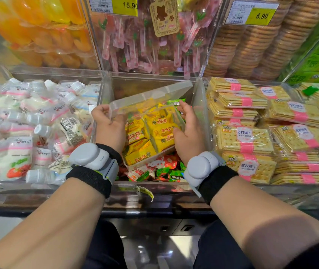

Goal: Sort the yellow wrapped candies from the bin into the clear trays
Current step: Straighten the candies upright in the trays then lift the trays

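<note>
Both forearms, in black wristbands (88,177) carrying grey modules, reach over the near rim of the bin (198,98). Inside the bin, above loose red and green candies (162,169), the right hand (188,136) grips the side of a clear tray (135,167) packed with yellow wrapped candies (162,129). At the bin's far end, a second clear tray (154,92) tilts over it, its corner pinched by the left hand (109,127). Filling looks finished for this tray. The next move probably calls for seating the upper tray squarely while keeping the lower one level.

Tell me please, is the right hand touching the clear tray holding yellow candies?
Touching. The head view shows the right hand gripping the clear tray along its right wall.
</note>
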`<state>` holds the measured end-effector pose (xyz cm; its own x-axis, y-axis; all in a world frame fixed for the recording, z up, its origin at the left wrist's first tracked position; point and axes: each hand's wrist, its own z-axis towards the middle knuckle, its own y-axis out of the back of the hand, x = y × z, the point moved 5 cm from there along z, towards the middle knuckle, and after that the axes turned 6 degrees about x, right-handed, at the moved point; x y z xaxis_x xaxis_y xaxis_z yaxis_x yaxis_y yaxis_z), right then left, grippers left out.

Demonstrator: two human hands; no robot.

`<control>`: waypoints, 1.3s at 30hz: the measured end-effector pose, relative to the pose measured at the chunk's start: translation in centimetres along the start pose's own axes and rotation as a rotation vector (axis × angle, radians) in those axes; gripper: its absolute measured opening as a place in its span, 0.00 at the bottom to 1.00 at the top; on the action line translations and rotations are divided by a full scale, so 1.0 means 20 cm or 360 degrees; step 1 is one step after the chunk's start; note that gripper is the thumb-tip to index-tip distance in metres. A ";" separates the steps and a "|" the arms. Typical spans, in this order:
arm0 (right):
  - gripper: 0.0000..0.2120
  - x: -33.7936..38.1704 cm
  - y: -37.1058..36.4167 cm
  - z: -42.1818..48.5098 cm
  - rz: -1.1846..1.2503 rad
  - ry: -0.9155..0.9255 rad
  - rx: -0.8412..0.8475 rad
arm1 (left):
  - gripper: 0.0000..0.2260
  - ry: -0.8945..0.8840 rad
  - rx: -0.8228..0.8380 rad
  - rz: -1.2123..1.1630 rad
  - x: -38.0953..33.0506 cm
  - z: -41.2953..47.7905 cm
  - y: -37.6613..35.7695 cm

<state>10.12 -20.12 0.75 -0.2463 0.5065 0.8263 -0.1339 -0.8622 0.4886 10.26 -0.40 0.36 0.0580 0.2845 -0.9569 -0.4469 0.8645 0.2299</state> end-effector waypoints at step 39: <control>0.29 0.01 0.05 -0.02 0.0568 -0.0022 -0.0137 | 0.45 -0.0157 0.0366 -0.0160 0.00 -0.05 -0.02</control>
<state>9.57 -20.87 1.18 -0.2794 0.1735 0.9443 -0.1225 -0.9819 0.1442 9.49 -1.11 0.12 0.1837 0.2216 -0.9577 -0.2205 0.9587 0.1796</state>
